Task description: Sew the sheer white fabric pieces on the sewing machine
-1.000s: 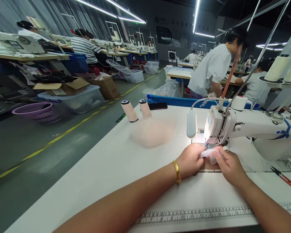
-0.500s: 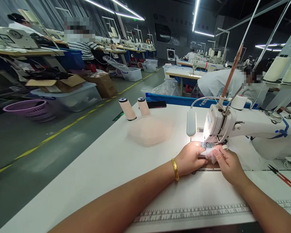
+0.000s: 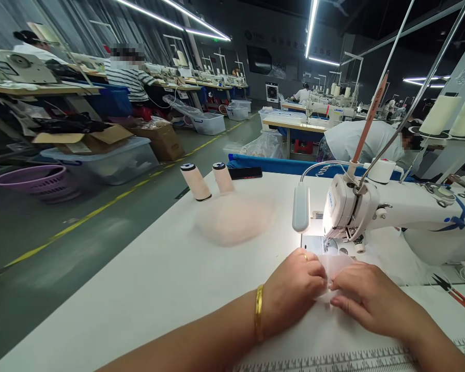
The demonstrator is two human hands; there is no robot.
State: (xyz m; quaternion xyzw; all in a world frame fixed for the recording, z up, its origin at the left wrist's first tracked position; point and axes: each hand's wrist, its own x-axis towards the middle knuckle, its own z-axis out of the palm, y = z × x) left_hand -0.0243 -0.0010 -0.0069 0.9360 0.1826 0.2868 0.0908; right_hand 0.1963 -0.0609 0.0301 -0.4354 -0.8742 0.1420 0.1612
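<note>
Two bare hands, seen in the head view, met over a piece of sheer white fabric on the near side of the needle area of a white lockstitch sewing machine. Left hand: fingers curled down, grasping the fabric's left edge; gold ring on one finger, gold bangle at the wrist. Right hand: forefinger and thumb close together at the fabric's near right part, thumb lower; could not tell whether they pinched or merely pressed it. Whether the fabric touched the presser foot could not be told either.

A lit lamp hung left of the machine head. More white cloth lay beneath the machine arm; a blue ribbon was tied around that arm. Red-handled thread snips lay to the right, and ruler markings ran along the table's near edge.

Further left on the white tabletop stood two pale pink thread cones, near a flat black object. A person in white bent down beyond the machine.
</note>
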